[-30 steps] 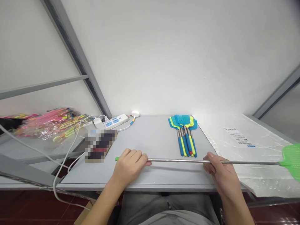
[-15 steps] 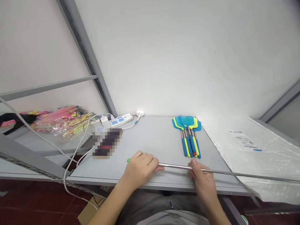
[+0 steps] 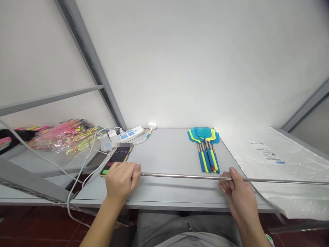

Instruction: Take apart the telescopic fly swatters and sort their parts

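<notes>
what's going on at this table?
A person holds a long metal rod level above the near part of the table. The left hand is closed round its green-tipped end; the right hand grips it farther along, and its far end runs out of view on the right. Blue and yellow swatters lie bunched beyond the rod, heads toward the wall. A white bag lies to the right, a phone to the left.

- I can read "00:07:39" on the dark-screened, tan-edged rectangular phone (image 3: 119, 156), left of the frame's centre.
- Print on the white rectangular label (image 3: 266, 151) of the shiny white plastic sheet (image 3: 285, 195), frame right, is too small.
</notes>
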### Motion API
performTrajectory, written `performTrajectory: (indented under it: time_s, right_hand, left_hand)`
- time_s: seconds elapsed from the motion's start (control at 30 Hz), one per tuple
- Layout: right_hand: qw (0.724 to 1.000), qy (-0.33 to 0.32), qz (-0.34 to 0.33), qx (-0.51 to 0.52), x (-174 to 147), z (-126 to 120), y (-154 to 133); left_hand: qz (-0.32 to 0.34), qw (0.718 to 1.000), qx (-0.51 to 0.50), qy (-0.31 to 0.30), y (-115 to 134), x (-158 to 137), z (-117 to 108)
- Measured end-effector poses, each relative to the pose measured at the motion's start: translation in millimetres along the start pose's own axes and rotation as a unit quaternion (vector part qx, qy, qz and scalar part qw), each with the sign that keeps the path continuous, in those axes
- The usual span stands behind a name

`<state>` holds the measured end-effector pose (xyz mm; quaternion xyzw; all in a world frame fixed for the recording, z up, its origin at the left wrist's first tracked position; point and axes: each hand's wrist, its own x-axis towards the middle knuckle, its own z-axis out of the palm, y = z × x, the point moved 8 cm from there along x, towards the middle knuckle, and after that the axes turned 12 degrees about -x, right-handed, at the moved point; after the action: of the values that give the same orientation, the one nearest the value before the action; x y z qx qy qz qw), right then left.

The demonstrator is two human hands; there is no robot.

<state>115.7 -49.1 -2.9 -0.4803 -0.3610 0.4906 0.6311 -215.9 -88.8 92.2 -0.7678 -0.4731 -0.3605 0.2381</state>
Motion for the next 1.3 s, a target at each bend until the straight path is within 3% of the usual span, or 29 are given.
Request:
performTrajectory:
  time_s: [0.07,0.27,0.4,0.63,0.8,0.87,0.97,1.07,1.17,1.23,1.3]
  right_hand:
    - [1.000,-0.011,0.016,0.001,-1.0,7.7,8.4]
    - [1.000,-0.022,0.013,-0.015,2.3,18.7,12.2]
    - [0.995,-0.063,-0.019,-0.070,-0.7,27.2,6.0]
    - [0.985,-0.035,-0.061,-0.157,-0.7,11.7,-5.5]
    - [0.996,0.027,-0.055,-0.061,8.5,-2.6,-10.1]
    - [0.997,0.041,-0.058,-0.009,12.0,-9.9,-14.9]
    - [0.996,0.066,-0.060,0.031,17.9,-29.2,-22.2]
    - [0.996,0.074,-0.046,0.020,24.7,-46.4,-23.6]
    - [0.998,0.043,-0.036,0.005,29.2,-44.9,-19.0]
    - [0.999,0.027,-0.033,0.002,29.7,-37.9,-14.3]
    - [0.999,0.021,-0.029,-0.004,29.6,-31.8,-9.5]
  left_hand:
    - [-0.007,1.000,-0.008,-0.016,13.1,4.6,6.4]
    - [0.041,0.993,-0.057,-0.097,84.5,25.0,34.4]
    - [0.058,0.992,-0.061,-0.094,101.8,31.0,40.6]
    - [0.136,0.987,-0.054,-0.067,84.7,29.7,44.7]
    - [0.153,0.986,-0.055,-0.030,73.6,58.1,45.4]
    - [0.118,0.992,-0.052,0.007,62.6,69.8,39.0]
    - [-0.023,0.991,-0.036,0.130,31.4,65.0,14.1]
    - [-0.215,0.947,-0.049,0.235,-2.7,22.8,-7.7]
    - [-0.368,0.887,-0.161,0.230,-26.6,-26.3,-2.7]
    - [-0.434,0.811,-0.226,0.322,-37.0,-60.6,-8.4]
    - [-0.481,0.713,-0.309,0.406,-44.8,-88.3,-7.3]
